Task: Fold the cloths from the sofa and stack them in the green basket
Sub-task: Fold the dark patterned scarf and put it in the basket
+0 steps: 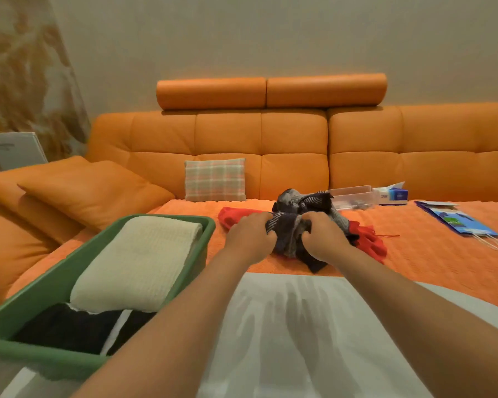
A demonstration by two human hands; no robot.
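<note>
The dark striped cloth (302, 206) is gripped by the left hand (252, 237) and right hand (324, 238), fingers (265, 224) curled tightly into it. A red cloth (233, 216) is partly covered by it.

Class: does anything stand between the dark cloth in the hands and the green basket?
Nothing visible blocks it. The left hand and right hand grip the dark cloth; between it and the basket lie only the cover and a flat red cloth.

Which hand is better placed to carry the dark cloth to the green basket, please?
Probably the left hand: it and the right hand grip the dark cloth, but the green basket sits leftward.
</note>
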